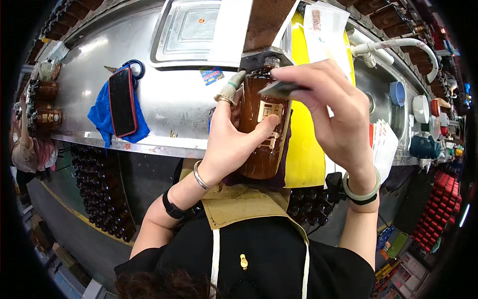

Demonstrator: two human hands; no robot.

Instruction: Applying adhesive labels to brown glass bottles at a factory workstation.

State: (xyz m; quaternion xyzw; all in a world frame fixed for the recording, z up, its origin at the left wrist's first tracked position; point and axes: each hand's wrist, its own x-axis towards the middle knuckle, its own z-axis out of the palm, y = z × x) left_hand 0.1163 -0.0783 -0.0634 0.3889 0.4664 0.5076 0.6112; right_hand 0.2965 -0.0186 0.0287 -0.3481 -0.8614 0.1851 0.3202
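Brown glass bottle [258, 165], just left of the yellow sheet [304, 149]: judged rigid, slick, breakable, best held round its body, where my left hand [228, 144] clasped it, my right hand [342, 117] pinching a dark flat tool [285, 89].

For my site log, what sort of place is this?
Probably a bottle workshop: the left hand holds a brown bottle by a metal worktop, and many dark bottles seem packed below.
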